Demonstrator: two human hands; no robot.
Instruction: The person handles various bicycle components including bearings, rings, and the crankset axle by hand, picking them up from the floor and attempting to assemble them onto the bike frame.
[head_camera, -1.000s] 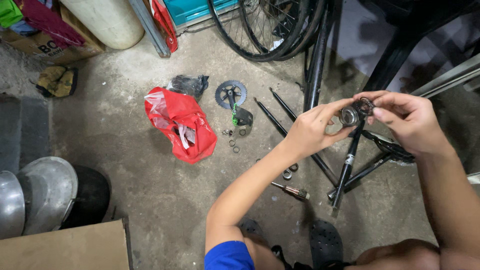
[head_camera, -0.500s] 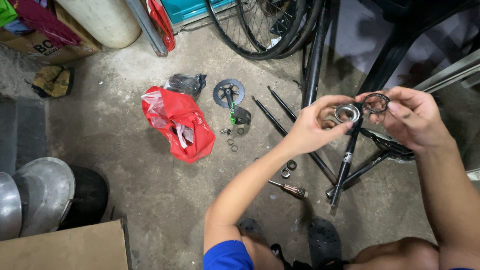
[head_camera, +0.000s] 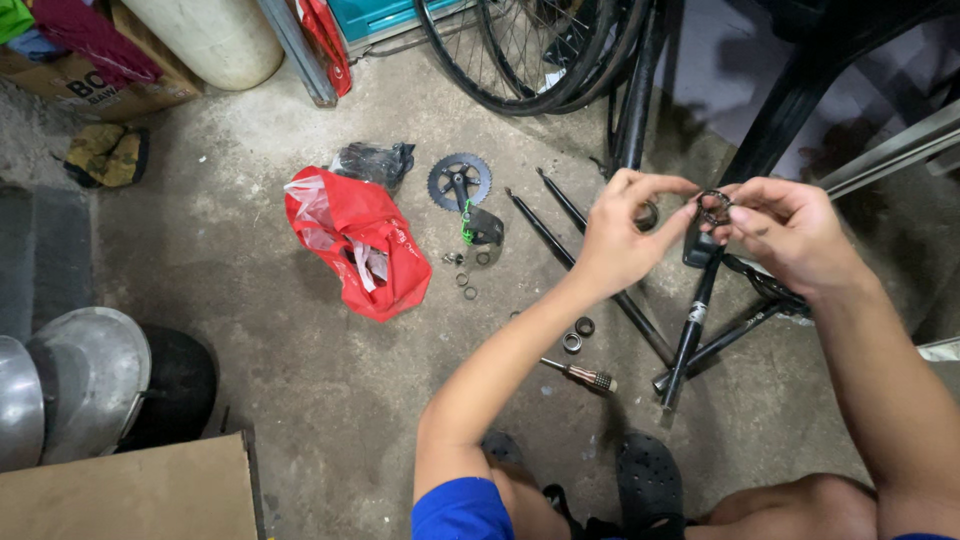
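Red bag (head_camera: 352, 240) lies open on concrete floor (head_camera: 250, 330); chainring (head_camera: 459, 181) and loose washers (head_camera: 466, 280) beside it, spread within reach. Screwdriver (head_camera: 582, 374) near feet. Left hand (head_camera: 625, 238) curled, fingertips pinching small metal cup (head_camera: 647, 215). Right hand (head_camera: 790, 232) nearly closed, thumb and forefinger gripping bearing ring (head_camera: 714, 207), raised close for alignment, above black fork (head_camera: 692, 320).
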